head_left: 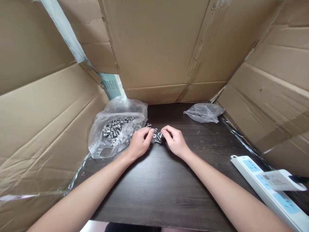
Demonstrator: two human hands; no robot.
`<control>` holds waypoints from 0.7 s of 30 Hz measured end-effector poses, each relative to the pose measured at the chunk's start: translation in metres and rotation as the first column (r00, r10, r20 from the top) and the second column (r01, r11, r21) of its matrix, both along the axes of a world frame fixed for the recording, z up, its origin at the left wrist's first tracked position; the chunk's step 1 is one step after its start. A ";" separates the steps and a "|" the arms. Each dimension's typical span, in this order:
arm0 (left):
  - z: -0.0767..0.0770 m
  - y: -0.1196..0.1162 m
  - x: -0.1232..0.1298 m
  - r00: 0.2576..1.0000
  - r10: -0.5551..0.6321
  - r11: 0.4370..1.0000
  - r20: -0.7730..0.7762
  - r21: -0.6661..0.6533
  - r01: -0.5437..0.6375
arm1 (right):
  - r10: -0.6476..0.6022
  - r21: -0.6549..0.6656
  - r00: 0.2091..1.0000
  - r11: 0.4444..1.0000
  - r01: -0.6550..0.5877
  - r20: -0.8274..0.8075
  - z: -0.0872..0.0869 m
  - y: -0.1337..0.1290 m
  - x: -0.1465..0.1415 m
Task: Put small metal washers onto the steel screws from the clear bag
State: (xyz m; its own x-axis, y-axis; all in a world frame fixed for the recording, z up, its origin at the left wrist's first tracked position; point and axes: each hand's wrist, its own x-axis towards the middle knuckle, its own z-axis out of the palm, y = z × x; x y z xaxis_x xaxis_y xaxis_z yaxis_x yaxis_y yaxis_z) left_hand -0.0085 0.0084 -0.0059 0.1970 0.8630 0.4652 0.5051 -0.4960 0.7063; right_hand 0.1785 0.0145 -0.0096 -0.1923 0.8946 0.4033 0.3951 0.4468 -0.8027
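Several small bolts, nuts and washers [157,140] lie loose on the dark table between my hands. My left hand [142,140] is closed at the left of them, thumb against the forefinger, beside the bag; what it pinches, if anything, is too small to name. My right hand [174,139] is closed in a pinch at the right edge of the loose hardware, its fingertips by a small metal piece that I cannot make out clearly. A clear plastic bag [98,146] full of metal bolts [116,127] lies open to the left of my left hand.
A crumpled clear plastic bag [205,112] lies at the back right of the dark table [154,193]. Along the right side runs a white power strip [256,183] with a plug or adapter [277,180] on it. Cardboard walls [164,42] stand at the back and both sides.
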 end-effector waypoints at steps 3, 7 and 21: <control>0.000 0.000 0.000 0.999 -0.031 1.000 0.028 0.003 0.031 | -0.006 0.003 1.000 1.000 0.006 -0.005 0.000 0.000 0.000; 0.000 0.000 0.001 0.995 -0.069 0.998 0.069 0.009 0.068 | -0.012 -0.003 1.000 1.000 0.012 -0.003 0.001 0.000 -0.001; 0.003 -0.002 0.000 0.997 -0.026 1.000 0.071 -0.002 0.026 | -0.008 -0.024 1.000 1.000 0.007 -0.009 0.000 0.000 -0.001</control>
State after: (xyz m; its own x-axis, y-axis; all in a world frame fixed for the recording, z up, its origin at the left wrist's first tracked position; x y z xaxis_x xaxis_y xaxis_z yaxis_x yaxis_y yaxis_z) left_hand -0.0082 0.0068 -0.0028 0.1860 0.8595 0.4761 0.4410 -0.5060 0.7412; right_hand 0.1778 0.0146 -0.0100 -0.1820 0.9056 0.3831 0.3910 0.4242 -0.8168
